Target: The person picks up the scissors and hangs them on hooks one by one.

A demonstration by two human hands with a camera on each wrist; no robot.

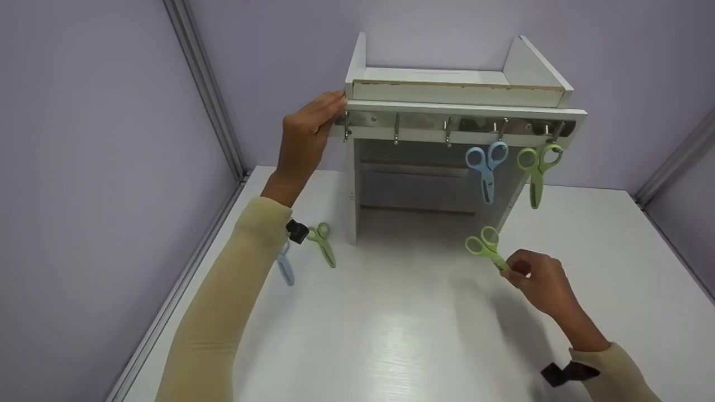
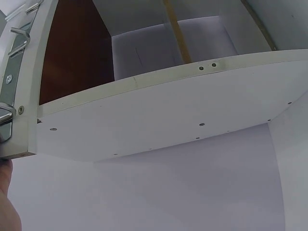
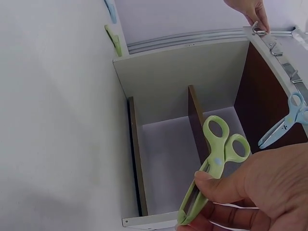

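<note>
While the right hand [image 1: 539, 282] pinches a pair of green scissors [image 1: 485, 248] by the closed blades, thumb on top and fingers curled beneath, the handle loops point up and away toward the white shelf unit [image 1: 458, 100]. The scissors are lifted off the white table [image 1: 391, 335], just in front of the unit's open lower bay and below the hook rail [image 1: 452, 124]. In the right wrist view the thumb [image 3: 216, 185] lies along the blades and the two loops stand free of the fingers.

The left hand [image 1: 310, 131] rests against the left end of the rail, fingers straight and held together, their tips touching the unit's front edge beside the outermost hook [image 1: 347, 127]; it grips nothing. The left wrist view shows only the unit's side panel from below and a sliver of that hand.

On the rail, three hooks on the left and middle hang bare; hanging blue scissors [image 1: 487, 167] and hanging green scissors [image 1: 537, 170] occupy the two at the right, side by side, blades down. Open table lies between the held pair and the rail.

By the left forearm, another green pair [image 1: 324, 245] and a blue pair [image 1: 285, 268] lie flat on the table, near the unit's left wall, the blue partly hidden by the sleeve.
</note>
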